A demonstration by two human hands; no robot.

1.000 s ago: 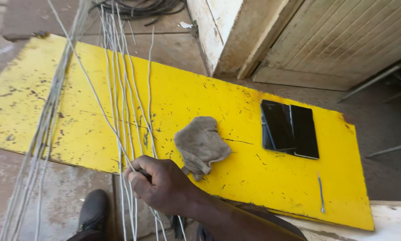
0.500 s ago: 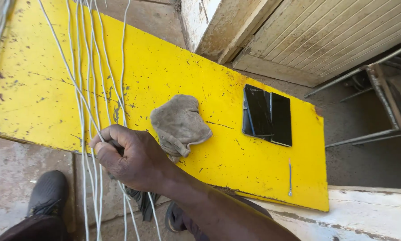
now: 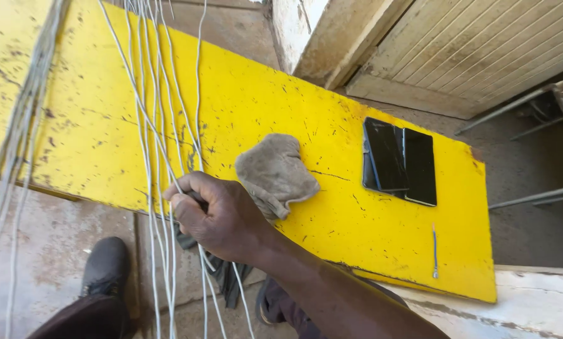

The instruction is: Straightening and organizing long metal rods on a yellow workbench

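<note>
Yellow board (image 3: pixel 331 251) fills the head view — our right hand (image 3: pixel 215 216) is fisted tight around the pale wires (image 3: pixel 153 125) at its near edge. Grey rag (image 3: pixel 275 172) just beside; two dark phones (image 3: pixel 400 162) farther right.

You've got a bright yellow tabletop (image 3: pixel 331 113), paint flecked with black scratches and dark scuffs. Pale grey-white wires (image 3: pixel 148 100) run over it in near-parallel lines. Your rag (image 3: pixel 275 172) is dull grey-brown, no pattern. Two phones (image 3: pixel 400 162) are glossy black, blank screens. Small nail (image 3: pixel 434 251) by the edge reads grey-blue. Your shoe (image 3: pixel 106 267) is black, trouser dark brown. Floor (image 3: pixel 49 232) is grey concrete with rusty blotches. Panelling (image 3: pixel 476 44) is beige, ribbed in straight lines.
</note>
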